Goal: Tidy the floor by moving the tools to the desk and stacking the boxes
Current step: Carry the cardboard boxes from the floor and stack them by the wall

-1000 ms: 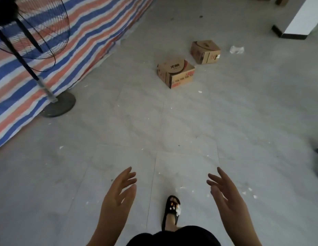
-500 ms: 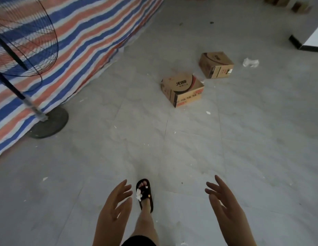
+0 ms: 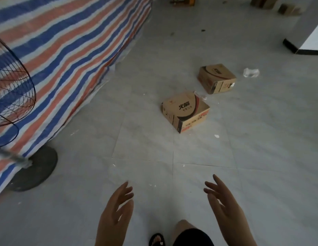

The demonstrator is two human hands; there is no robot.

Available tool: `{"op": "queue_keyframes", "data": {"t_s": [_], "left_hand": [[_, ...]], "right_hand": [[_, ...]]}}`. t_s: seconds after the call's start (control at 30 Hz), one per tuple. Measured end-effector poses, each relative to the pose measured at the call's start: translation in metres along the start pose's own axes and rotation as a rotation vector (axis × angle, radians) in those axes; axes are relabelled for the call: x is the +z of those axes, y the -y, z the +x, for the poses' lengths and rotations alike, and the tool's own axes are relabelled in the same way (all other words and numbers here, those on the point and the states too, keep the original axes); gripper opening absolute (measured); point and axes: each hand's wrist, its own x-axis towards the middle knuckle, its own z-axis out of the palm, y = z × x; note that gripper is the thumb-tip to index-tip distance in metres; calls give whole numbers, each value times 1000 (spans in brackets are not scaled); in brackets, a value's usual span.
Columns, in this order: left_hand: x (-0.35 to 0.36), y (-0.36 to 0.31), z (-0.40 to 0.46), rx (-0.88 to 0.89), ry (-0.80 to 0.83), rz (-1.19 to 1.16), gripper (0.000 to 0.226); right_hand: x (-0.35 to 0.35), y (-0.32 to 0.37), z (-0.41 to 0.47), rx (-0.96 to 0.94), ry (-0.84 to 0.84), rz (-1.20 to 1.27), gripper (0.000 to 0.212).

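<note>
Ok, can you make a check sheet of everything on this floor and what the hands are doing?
Surface: grey tiled floor, specked with white bits.
Job's things: near brown cardboard box and far brown cardboard box lie apart, unstacked; no tools seen.
Clutter: crumpled white scrap beside the far box.
Hands: left hand and right hand open, holding nothing.
Cables: nothing seen.
Surroundings: blue, orange and white striped tarp; black standing fan; more boxes far back, unclear.
</note>
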Motion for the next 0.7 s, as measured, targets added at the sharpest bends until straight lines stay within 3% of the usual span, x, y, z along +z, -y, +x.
{"op": "queue_keyframes", "data": {"t_s": [0.3,0.43,0.7], "left_hand": [[16,0,186,6,-74,29,57],[41,-23,290,57,-92,17,75],[95,-55,443,-7,68,2,50]], "right_hand": [[60,26,192,-3,93,-41,50],[72,53,298,-15,72,-18,46],[78,67,427,61,16,-66,50]]}}
